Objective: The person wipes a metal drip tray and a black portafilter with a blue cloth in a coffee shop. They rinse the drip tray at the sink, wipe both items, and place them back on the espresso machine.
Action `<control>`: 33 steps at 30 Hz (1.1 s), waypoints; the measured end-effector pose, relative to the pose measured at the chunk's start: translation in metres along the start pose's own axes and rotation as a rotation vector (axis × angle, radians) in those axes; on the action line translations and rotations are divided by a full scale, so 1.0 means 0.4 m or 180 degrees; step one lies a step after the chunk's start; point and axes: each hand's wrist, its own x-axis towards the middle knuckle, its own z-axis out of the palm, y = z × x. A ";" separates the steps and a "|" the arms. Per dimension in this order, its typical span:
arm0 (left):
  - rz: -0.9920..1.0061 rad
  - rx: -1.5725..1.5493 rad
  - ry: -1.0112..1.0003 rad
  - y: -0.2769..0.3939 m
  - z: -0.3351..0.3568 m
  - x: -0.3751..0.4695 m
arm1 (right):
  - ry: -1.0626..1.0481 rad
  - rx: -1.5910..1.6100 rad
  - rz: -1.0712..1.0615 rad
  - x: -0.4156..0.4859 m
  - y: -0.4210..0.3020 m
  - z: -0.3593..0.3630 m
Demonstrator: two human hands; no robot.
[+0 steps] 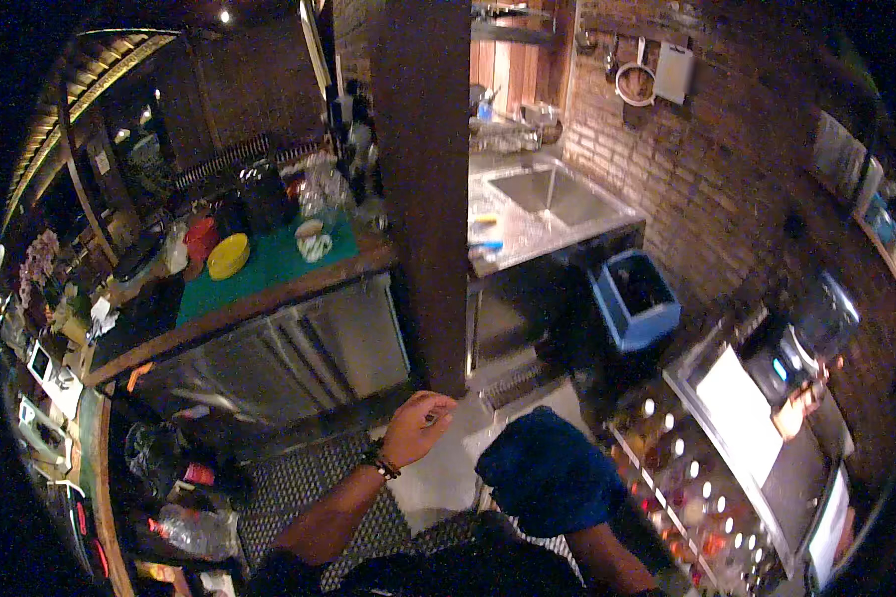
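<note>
My left hand (420,427), with a beaded bracelet at the wrist, hangs in the air near the foot of a dark pillar. Its fingers are curled; whether anything small is in them cannot be made out. A dark blue cloth (549,470) covers my right hand, so its fingers are hidden. Floor mats lie below both hands. To the right stands a glass-fronted display case (694,492) with bottles or jars inside and a white sheet (743,418) on top.
The dark pillar (425,186) rises ahead. Left is a counter with a green top (269,280), holding a yellow bowl (228,256). Beyond the pillar are a steel sink (552,195) and a blue bin (635,298). A blender-like appliance (780,369) stands at right.
</note>
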 end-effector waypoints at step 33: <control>0.1560 0.3583 0.1844 0.408 -0.253 1.455 | -0.0502 -0.0470 -0.0988 1.386 -0.064 -0.284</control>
